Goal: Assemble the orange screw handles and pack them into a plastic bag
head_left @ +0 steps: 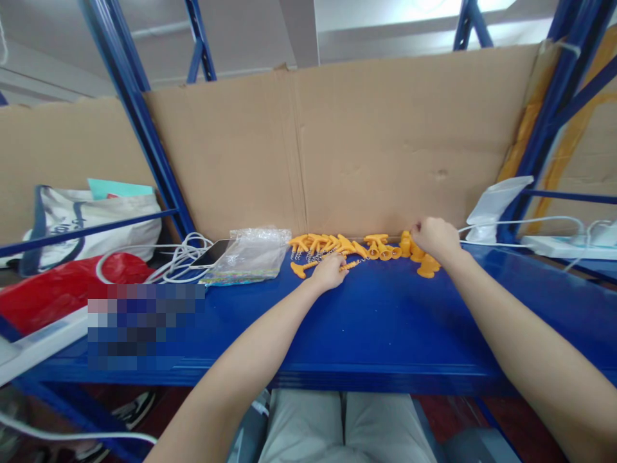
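My left hand (330, 272) is closed around a yellow corkscrew (349, 265), part of which sticks out to the right of the fingers. Behind it lies a row of yellow T-handled corkscrews (315, 242) with metal spirals. Another yellow handle (299, 269) shows just left of this hand. Farther right, my right hand (438, 236) has its fingers curled in beside several yellow bell-shaped pieces (427, 267); what it grips, if anything, is hidden. More bell-shaped pieces (384, 251) with open ends stand between the two hands.
Clear plastic bags (255, 257) lie left of the corkscrews, partly over a dark phone (211, 253), near coiled white cables (178, 260). A cardboard sheet (366, 148) backs the blue shelf (366, 334). A white pouch (496, 206) leans at the right post; a red bag (72, 283) lies left.
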Action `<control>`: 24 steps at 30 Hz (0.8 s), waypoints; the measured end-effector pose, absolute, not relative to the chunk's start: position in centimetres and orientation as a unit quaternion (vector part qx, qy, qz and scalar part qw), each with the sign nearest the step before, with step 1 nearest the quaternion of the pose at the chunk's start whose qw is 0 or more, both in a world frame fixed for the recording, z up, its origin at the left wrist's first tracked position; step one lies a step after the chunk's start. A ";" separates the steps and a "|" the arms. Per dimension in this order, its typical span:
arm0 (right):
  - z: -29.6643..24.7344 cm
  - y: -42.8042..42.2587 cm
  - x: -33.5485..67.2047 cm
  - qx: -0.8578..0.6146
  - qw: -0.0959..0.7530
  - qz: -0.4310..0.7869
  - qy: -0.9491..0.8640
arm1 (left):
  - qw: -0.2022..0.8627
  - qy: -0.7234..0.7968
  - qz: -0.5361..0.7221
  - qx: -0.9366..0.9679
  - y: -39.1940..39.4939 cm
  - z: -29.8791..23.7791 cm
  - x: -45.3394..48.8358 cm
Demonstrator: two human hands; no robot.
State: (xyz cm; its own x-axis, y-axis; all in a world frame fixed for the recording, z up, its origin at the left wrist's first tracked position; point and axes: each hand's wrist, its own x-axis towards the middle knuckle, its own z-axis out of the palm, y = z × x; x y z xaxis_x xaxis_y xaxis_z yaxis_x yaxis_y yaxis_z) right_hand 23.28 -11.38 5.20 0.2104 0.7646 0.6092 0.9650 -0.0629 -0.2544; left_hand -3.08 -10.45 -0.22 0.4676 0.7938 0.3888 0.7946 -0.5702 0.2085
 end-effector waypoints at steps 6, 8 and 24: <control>4.1 -9.1 26.8 -0.727 0.220 -0.116 -0.640 | 0.039 -0.484 -0.220 -0.846 -11.1 0.5 -3.4; 3.6 -8.7 26.9 -0.718 0.178 -0.083 -0.667 | 0.034 -0.493 -0.214 -0.843 -11.3 0.7 -3.4; 2.9 -11.9 19.2 -0.625 0.140 0.052 -0.767 | 0.023 -0.537 -0.147 -0.830 -11.3 1.0 -3.4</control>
State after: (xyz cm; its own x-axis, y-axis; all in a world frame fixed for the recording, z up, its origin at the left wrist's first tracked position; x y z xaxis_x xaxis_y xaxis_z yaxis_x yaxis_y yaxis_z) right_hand 19.24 -11.90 2.93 -0.1806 0.9721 0.1497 0.9432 0.2143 -0.2540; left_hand -3.44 -11.33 1.01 0.3804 0.8846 0.2697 0.8982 -0.4229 0.1201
